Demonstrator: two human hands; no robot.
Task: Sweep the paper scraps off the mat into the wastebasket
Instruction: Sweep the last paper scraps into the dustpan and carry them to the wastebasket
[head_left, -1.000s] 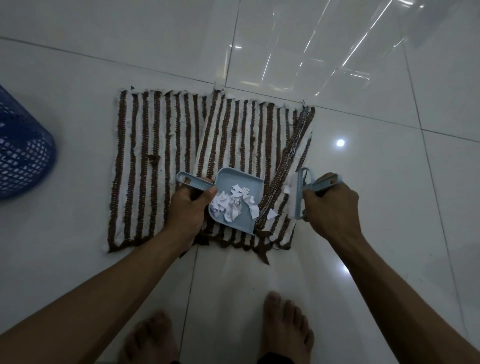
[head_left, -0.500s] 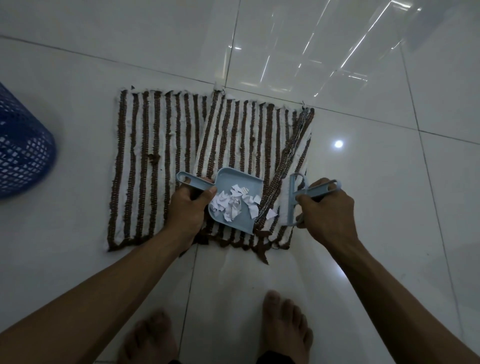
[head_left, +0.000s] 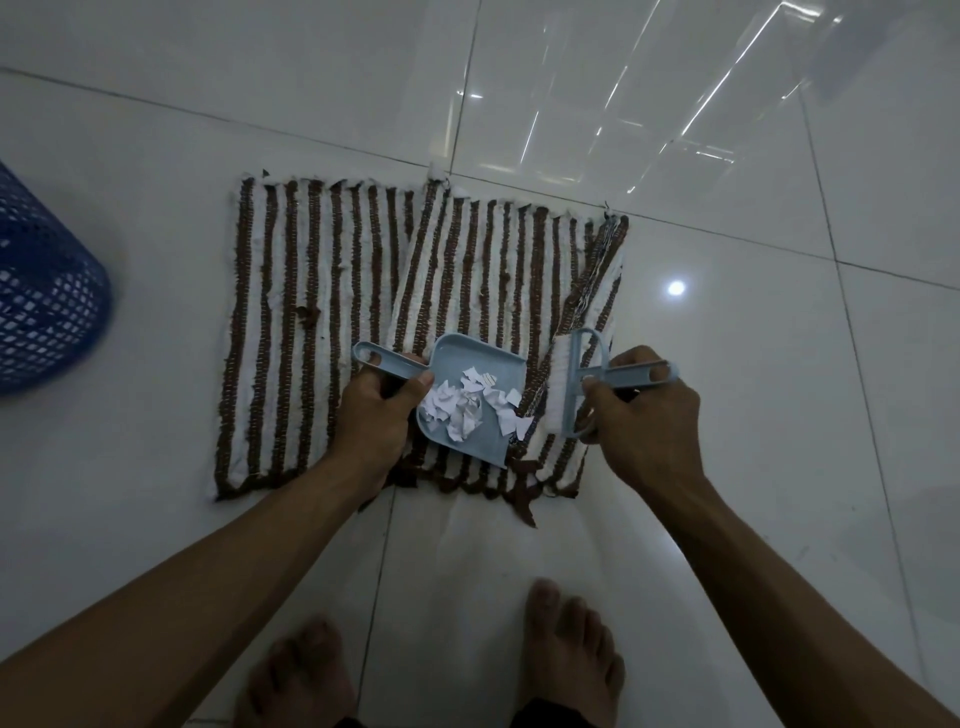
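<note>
Head view: the left hand (head_left: 374, 410) has its fingers clamped round the handle of the dustpan (head_left: 467, 353), which lies on the mat (head_left: 291, 322) with its handle pointing far-left and its mouth facing right toward the brush (head_left: 574, 364), gripped in the right hand (head_left: 644, 421). The paper scraps (head_left: 462, 410) lie heaped in the pan, a few at its lip just beside the bristles; the brush head's long axis runs near-to-far, roughly along that lip. The wastebasket (head_left: 47, 301) stands well apart to the left, so the left hand is likely the one to carry the pan over.
</note>
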